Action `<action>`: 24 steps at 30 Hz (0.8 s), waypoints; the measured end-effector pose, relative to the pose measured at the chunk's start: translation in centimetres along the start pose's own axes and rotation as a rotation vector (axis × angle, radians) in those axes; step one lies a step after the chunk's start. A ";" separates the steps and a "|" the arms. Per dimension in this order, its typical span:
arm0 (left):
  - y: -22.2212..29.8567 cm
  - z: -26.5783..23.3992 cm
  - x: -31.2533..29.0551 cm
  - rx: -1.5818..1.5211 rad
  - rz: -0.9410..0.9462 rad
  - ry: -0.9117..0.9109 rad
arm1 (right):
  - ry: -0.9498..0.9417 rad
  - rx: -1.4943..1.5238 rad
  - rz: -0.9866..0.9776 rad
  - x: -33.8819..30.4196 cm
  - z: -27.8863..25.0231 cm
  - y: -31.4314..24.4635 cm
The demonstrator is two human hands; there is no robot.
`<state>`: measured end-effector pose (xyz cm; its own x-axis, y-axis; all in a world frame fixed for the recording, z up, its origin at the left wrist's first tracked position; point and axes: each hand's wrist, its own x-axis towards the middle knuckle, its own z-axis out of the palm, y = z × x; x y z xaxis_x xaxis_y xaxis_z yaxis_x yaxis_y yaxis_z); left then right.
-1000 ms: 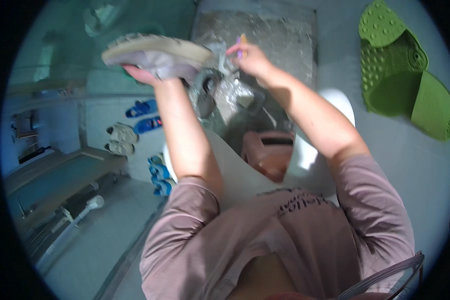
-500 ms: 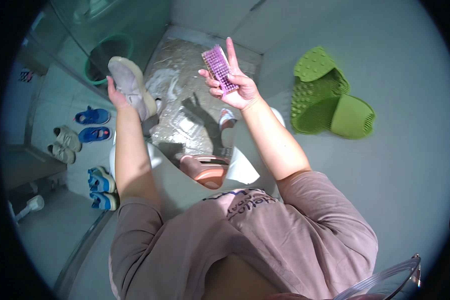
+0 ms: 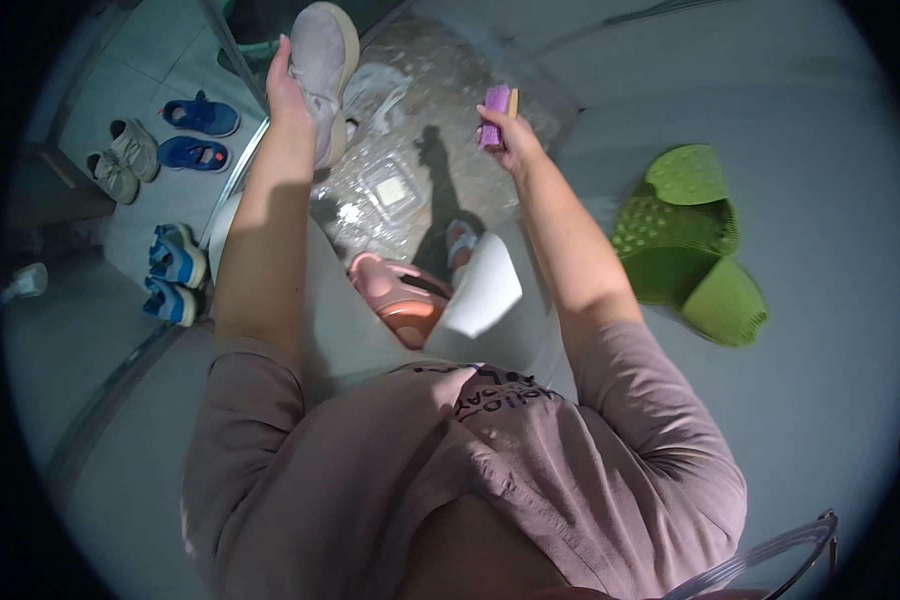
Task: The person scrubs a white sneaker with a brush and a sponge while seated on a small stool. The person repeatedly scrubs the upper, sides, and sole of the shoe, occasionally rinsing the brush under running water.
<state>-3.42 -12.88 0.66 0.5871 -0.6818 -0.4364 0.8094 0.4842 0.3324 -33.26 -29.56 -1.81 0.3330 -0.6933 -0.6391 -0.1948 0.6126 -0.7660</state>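
My left hand [image 3: 286,95] grips a light grey shoe [image 3: 320,65] with a cream sole, raised at the upper left with its toe pointing away. To its right, my right hand [image 3: 515,143] is closed around a small scrubbing brush [image 3: 494,112] with purple bristles and a tan back. The brush is turned on its side, bristles toward the left, and stays apart from the shoe. Below and between my hands, a clear plastic tray [image 3: 392,190] with a pale block in it lies on the wet floor.
Blue shoes [image 3: 202,115], greyish-white shoes [image 3: 130,152] and blue-white shoes [image 3: 175,262] stand at left beyond a low rail. Green textured silicone scrubbers [image 3: 685,240] are at right by the grey wall. Near my legs sit a pink and orange object [image 3: 400,298] and a white sheet [image 3: 487,287].
Both hands have moved farther ahead and slightly right in view. My right hand has turned the brush on its side and its raised finger has folded in. The view has shifted.
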 end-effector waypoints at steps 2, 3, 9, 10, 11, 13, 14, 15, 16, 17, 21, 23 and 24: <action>-0.3 1.6 -0.2 0.065 0.004 0.068 | 0.089 -0.282 -0.080 7.6 -2.8 5.3; -0.6 2.9 -0.5 0.100 -0.023 0.121 | 0.123 -0.497 -0.023 10.5 -3.5 7.9; -1.1 -2.9 4.8 0.281 -0.049 0.043 | -0.070 -1.169 0.132 17.2 -1.5 18.7; -2.8 -2.3 5.4 0.201 -0.123 0.109 | -0.126 -1.116 0.135 18.5 -2.2 21.4; -3.9 -1.4 5.1 0.226 -0.175 0.184 | -0.183 -1.100 0.165 18.6 -1.4 22.3; -5.3 -1.4 5.7 0.413 -0.211 0.279 | -0.158 -1.089 0.205 19.1 -0.3 24.6; -5.7 -1.6 6.2 0.496 -0.272 0.280 | -0.140 -1.082 0.224 19.3 0.2 25.7; -6.4 -1.6 6.7 0.502 -0.283 0.279 | -0.137 -1.087 0.204 19.6 0.9 25.9; -6.9 -1.9 7.0 0.504 -0.295 0.284 | -0.136 -1.096 0.188 19.2 1.7 26.0; -7.4 -2.2 7.5 0.509 -0.308 0.286 | -0.133 -1.103 0.173 18.6 2.3 26.1; -9.2 -4.1 8.7 0.423 -0.420 0.292 | 0.378 -1.069 -0.122 11.6 4.1 26.4; -9.8 -3.3 8.0 0.428 -0.463 0.323 | 0.350 -1.125 0.179 6.4 3.9 25.2; -10.0 -3.0 7.5 0.428 -0.489 0.334 | 0.338 -1.146 0.332 3.6 3.7 24.8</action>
<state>-7.07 -21.22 -8.41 0.1892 -0.5286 -0.8275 0.9434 -0.1360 0.3025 -33.45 -15.44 -22.87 -0.1080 -0.7357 -0.6687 -0.9749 0.2100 -0.0736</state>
